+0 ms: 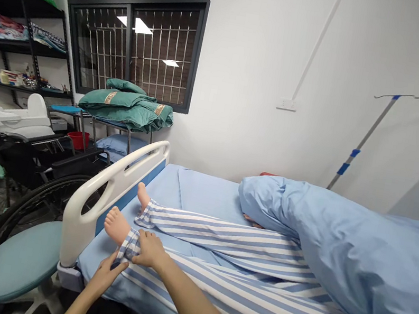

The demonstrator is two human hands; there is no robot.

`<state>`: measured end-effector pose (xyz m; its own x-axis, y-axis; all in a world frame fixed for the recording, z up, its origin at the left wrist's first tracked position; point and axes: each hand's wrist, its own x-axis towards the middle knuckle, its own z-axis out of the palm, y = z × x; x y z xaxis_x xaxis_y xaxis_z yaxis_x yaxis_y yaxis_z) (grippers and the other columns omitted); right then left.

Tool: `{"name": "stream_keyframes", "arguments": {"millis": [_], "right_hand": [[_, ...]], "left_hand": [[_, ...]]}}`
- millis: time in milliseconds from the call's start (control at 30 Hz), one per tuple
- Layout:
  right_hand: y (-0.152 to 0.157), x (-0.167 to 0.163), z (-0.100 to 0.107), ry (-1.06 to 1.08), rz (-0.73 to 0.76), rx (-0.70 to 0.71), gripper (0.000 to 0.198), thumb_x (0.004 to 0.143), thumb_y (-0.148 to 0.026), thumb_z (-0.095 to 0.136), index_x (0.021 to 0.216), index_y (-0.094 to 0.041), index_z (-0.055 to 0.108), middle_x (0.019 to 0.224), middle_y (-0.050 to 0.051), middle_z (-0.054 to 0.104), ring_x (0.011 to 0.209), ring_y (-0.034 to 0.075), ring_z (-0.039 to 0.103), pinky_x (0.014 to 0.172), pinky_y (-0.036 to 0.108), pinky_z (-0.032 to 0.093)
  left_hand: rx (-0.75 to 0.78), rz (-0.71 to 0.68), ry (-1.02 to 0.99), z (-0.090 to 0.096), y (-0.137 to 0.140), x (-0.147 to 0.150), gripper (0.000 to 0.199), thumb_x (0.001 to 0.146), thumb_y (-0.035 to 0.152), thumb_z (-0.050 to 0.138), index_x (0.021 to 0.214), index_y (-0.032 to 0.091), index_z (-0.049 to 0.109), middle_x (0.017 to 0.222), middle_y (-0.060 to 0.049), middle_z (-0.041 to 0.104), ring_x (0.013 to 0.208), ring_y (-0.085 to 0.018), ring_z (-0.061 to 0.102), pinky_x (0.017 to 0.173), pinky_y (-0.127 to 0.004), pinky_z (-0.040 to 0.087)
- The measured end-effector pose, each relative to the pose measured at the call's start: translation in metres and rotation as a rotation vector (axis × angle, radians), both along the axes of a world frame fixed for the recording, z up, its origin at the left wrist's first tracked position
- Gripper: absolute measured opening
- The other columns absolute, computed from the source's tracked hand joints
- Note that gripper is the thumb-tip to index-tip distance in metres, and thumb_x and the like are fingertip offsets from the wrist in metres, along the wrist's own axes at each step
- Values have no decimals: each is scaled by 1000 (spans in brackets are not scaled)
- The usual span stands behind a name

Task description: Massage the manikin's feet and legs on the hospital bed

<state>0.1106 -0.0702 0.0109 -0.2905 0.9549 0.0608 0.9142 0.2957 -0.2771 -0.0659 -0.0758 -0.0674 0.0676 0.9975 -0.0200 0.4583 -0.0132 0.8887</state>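
Note:
A figure in blue-and-white striped trousers (220, 234) lies on the bed, both bare feet toward the footboard. At the ankle of the nearer leg, just behind the near foot (116, 225), my hands meet at the trouser cuff (129, 244). My left hand (105, 274) grips the cuff's near lower edge between thumb and fingers. From above, my right hand (151, 250) curls over the trouser leg close behind the cuff. The far foot (143, 195) sticks out of the other cuff. A light blue quilt (340, 238) hides the upper body.
A white and blue footboard (117, 179) closes the bed's left end. Beside it stand a round teal stool (21, 262) and a wheelchair (42, 193). Green folded bedding (129, 106) is stacked under the window. An IV pole (365, 137) rises at the right.

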Motion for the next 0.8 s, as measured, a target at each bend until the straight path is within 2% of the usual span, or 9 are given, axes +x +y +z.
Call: {"name": "stream_keyframes", "arguments": {"millis": [100, 200, 367, 433, 533, 633, 800], "right_hand": [[-12, 16, 0, -30, -22, -6, 72, 55, -48, 66, 115, -16, 43, 110, 14, 56, 100, 31, 52, 79, 42, 43], [-23, 32, -2, -52, -43, -16, 68, 57, -49, 65, 114, -16, 45, 108, 13, 57, 98, 30, 53, 78, 41, 43], [-37, 44, -5, -107, -53, 43, 49, 64, -44, 59, 103, -15, 50, 99, 13, 60, 91, 29, 56, 76, 38, 42], [-41, 43, -5, -111, -59, 81, 45, 67, -43, 56, 101, -15, 51, 96, 12, 61, 89, 28, 56, 76, 38, 42], [-43, 41, -5, -101, -67, 109, 43, 68, -44, 54, 100, -15, 51, 96, 12, 61, 88, 28, 56, 76, 38, 41], [-42, 42, -8, -86, -60, 105, 43, 68, -44, 53, 100, -15, 50, 96, 13, 60, 88, 28, 56, 76, 38, 41], [-36, 43, -14, -78, -75, 87, 43, 66, -44, 53, 99, -16, 50, 94, 12, 60, 86, 28, 56, 76, 40, 41]], "left_hand": [[5, -55, 96, -3, -6, -2, 59, 61, 51, 56, 107, 14, 57, 116, -12, 58, 115, -30, 47, 97, -40, 37], [44, -36, 226, 1, -11, -2, 59, 62, 48, 54, 111, 13, 53, 120, -13, 54, 118, -29, 43, 99, -40, 34], [321, 73, 380, 33, -20, 21, 43, 72, 34, 44, 110, 14, 49, 109, -11, 54, 105, -24, 51, 93, -38, 39], [414, 62, 383, 48, -19, 35, 37, 74, 31, 42, 106, 14, 50, 103, -10, 56, 99, -23, 53, 90, -37, 40], [525, 1, 373, 63, -7, 54, 28, 75, 27, 41, 98, 16, 54, 99, -8, 58, 97, -22, 53, 89, -37, 40], [597, -41, 396, 71, 16, 64, 24, 75, 22, 40, 92, 18, 55, 95, -7, 60, 96, -22, 52, 89, -37, 39], [597, -167, 528, 65, 52, 75, 22, 76, 22, 39, 87, 18, 58, 91, -7, 61, 91, -23, 52, 84, -36, 39]]}}
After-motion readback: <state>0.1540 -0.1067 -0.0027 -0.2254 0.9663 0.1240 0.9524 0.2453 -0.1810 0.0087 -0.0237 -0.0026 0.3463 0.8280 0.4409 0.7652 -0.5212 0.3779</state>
